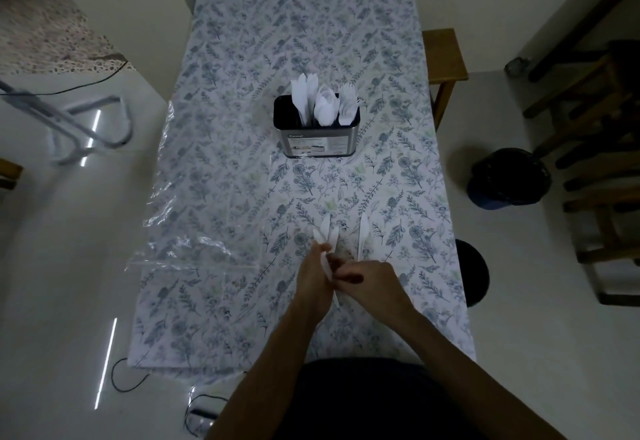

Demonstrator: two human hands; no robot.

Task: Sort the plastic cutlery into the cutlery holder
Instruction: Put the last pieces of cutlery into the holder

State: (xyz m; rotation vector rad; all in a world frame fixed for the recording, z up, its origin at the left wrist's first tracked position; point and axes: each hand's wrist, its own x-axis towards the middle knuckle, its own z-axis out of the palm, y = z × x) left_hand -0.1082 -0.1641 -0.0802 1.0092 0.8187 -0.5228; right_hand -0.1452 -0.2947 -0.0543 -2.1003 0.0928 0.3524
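One counter (242,162), covered with a leaf-patterned cloth under clear plastic sheeting. One cutlery holder (317,136), metal with a dark lining and a paper label on its near face, standing upright near the middle of the counter, with three groups of white plastic cutlery standing in it side by side: knives (303,96) at the left, spoons (325,105) in the middle, forks (349,101) at the right; the count within each group cannot be told. Two hands, close together over the near part of the counter and well apart from the holder. Left hand (313,283): fingers curled round a small bunch of white cutlery (327,235), about three pieces, whose ends fan out beyond the fingers while one handle tip shows below the hand; which kind they are cannot be told. Right hand (367,282): fingers bent and reaching across to the same bunch, touching it at the left hand's fingers; how firmly it holds is not clear. One loose white piece (363,235) lying flat on the cloth just right of the bunch, long axis pointing away from the person. One clear plastic bag (194,252) lying flat at the counter's left edge. One dark bin (509,178) and one dark round stool (472,271) on the floor to the right.
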